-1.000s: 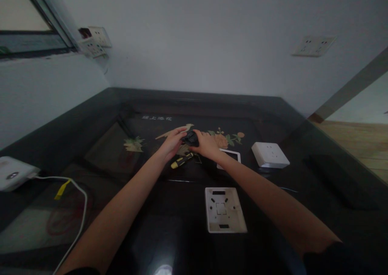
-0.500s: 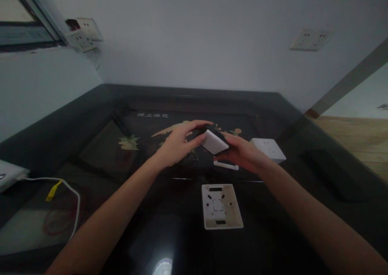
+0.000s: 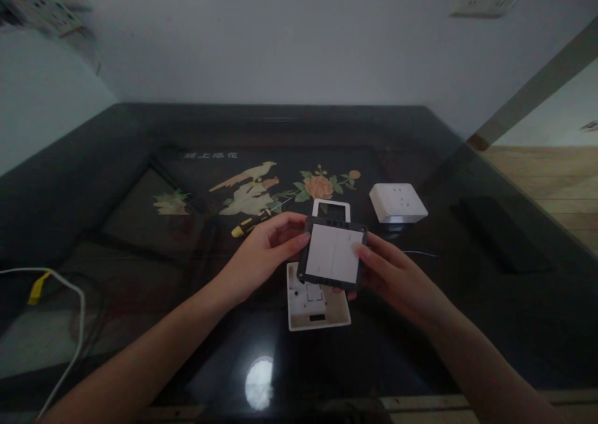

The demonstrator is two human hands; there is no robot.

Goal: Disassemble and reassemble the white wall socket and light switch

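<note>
Between both hands is a square switch panel (image 3: 332,254) with a white face and dark edges, its face turned up toward the camera. My left hand (image 3: 271,249) grips its left edge, thumb on the front. At the right edge my right hand (image 3: 397,274) holds it, thumb on the white face. Below and partly behind the panel, an open white mounting box (image 3: 299,315) lies on the dark table. A white frame (image 3: 348,211) rests just beyond the panel, partly covered by it.
A white socket box (image 3: 399,202) sits at the right. A yellow and black screwdriver (image 3: 247,226) lies beyond my left hand. On the left runs a white cable (image 3: 80,315) with a yellow tag. A dark flat object (image 3: 504,234) is at the far right.
The panel has come down and toward me, from beyond the mounting box to over its upper part, and its face has turned up. The camera view has shifted, showing the screwdriver.
</note>
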